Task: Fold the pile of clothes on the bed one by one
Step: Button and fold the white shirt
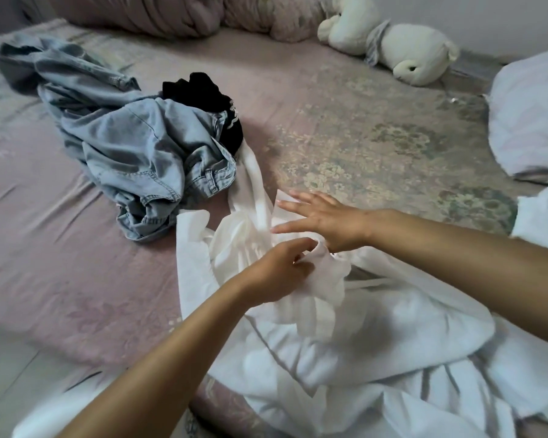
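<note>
Two hands work the white garment (355,327): left hand (276,270) pinches a bunched edge, right hand (326,222) presses flat, fingers straight; best spread it smooth before folding.

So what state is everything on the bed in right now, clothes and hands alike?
White garment: crumpled, unfolded, being handled.
Denim clothes: heaped, unfolded.
Black garment: bunched in the heap, unfolded.
Left hand: pinches a fold of the white garment.
Right hand: fingers straight, resting on the white garment.
Plush toys: lying on their sides.
</note>
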`<action>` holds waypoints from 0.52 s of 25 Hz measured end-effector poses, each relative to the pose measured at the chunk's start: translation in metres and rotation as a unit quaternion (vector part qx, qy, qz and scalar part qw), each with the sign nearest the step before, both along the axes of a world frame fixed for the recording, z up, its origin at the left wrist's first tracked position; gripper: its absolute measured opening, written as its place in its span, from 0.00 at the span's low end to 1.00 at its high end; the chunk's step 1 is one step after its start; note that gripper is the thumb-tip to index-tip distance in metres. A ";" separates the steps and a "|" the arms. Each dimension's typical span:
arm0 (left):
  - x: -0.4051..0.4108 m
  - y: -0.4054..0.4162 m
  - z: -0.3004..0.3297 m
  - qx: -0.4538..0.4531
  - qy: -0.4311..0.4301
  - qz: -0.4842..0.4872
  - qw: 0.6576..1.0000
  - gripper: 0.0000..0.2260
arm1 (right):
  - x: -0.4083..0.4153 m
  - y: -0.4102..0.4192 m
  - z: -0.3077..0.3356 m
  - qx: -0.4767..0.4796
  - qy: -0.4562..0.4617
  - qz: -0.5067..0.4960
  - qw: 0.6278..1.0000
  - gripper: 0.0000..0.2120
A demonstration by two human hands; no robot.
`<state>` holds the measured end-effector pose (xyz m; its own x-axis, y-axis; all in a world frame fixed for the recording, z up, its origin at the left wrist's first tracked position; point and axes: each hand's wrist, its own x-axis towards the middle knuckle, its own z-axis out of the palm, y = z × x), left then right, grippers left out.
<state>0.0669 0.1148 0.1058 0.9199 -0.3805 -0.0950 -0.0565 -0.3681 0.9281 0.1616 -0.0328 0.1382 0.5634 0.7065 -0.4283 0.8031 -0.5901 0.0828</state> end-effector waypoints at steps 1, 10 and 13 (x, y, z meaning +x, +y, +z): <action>0.000 0.001 0.001 -0.009 -0.008 -0.006 1.000 0.11 | -0.001 0.002 -0.001 -0.027 -0.007 0.018 0.999 0.36; 0.000 0.027 0.030 -0.063 0.046 -0.043 0.996 0.15 | -0.008 0.004 -0.015 0.217 0.061 -0.020 0.974 0.38; 0.010 0.055 0.036 -0.093 0.051 0.041 0.993 0.11 | 0.001 -0.023 0.010 0.299 0.050 -0.122 0.945 0.15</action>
